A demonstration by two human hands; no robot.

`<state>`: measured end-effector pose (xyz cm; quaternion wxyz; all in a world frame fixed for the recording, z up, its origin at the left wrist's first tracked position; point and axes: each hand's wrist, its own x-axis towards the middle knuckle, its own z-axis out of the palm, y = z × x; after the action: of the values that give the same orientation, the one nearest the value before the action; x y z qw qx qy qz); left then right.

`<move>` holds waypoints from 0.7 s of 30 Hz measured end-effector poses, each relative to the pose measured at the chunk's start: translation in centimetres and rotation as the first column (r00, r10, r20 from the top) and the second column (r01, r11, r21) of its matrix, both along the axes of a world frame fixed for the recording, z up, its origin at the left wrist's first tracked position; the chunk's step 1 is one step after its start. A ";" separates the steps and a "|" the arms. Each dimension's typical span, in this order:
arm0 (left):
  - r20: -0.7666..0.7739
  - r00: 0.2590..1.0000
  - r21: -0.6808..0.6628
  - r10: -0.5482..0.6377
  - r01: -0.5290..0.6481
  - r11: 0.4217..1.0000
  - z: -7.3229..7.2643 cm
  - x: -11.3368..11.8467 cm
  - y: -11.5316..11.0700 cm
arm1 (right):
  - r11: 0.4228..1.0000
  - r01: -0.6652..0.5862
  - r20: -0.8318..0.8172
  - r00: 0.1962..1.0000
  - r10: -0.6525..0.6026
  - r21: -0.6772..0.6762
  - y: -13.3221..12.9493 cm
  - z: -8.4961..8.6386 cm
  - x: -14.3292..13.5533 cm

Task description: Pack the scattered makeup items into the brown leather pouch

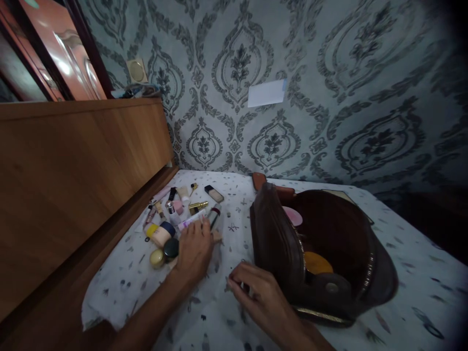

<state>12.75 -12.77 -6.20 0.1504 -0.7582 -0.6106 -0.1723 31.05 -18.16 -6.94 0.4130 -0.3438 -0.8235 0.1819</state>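
Observation:
My left hand [195,248] lies over the right side of a group of cosmetics, fingers close together and bent down. What is under its fingertips is hidden; a beige piece [217,237] shows beside it. Just beyond the fingers are a white and purple tube [190,220] and a dark-capped tube [215,214]. To the left of that hand stand a dark round-lidded jar [171,248] and a yellowish-lidded jar [157,258]. My right hand [259,297] is curled, thumb near the fingertips, nothing visible in it. It is in front of an open brown bag [272,234].
Inside the bag are a pink round item [293,215] and an orange item [317,263]. A brown leather item [259,181] lies behind it. A compact bottle [214,193] and a gold tube [198,205] lie among the cosmetics. A wooden panel [91,156] borders the left side.

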 end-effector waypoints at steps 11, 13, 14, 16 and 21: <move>0.154 0.969 -0.048 -0.192 0.201 0.978 0.2 -0.1 0.0 | 1.000 0.024 -0.010 1.000 -0.024 0.011 0.4 -3.0 -0.9; 0.194 0.966 -0.036 -0.173 0.183 0.982 2.0 -2.8 1.8 | 0.999 0.015 0.000 1.000 -0.015 0.040 0.3 -3.1 -0.9; 0.220 0.964 -0.025 -0.148 0.158 0.987 3.0 -4.4 3.0 | 0.998 0.014 0.010 1.000 -0.014 0.063 0.2 -3.2 -0.9; 0.277 0.957 -0.022 -0.090 0.100 0.995 5.0 -8.1 5.8 | 0.992 0.019 0.036 0.999 -0.023 0.126 0.0 -3.5 -0.8; 0.373 0.928 -0.220 -0.009 0.098 0.971 6.8 -15.6 11.5 | 0.966 0.027 0.099 0.994 -0.054 0.256 -0.5 -4.3 -0.8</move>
<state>-2.84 -1.22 0.61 -0.0624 -0.7411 -0.6229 -0.2425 30.27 -18.66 -11.26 0.4135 -0.3137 -0.8534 0.0479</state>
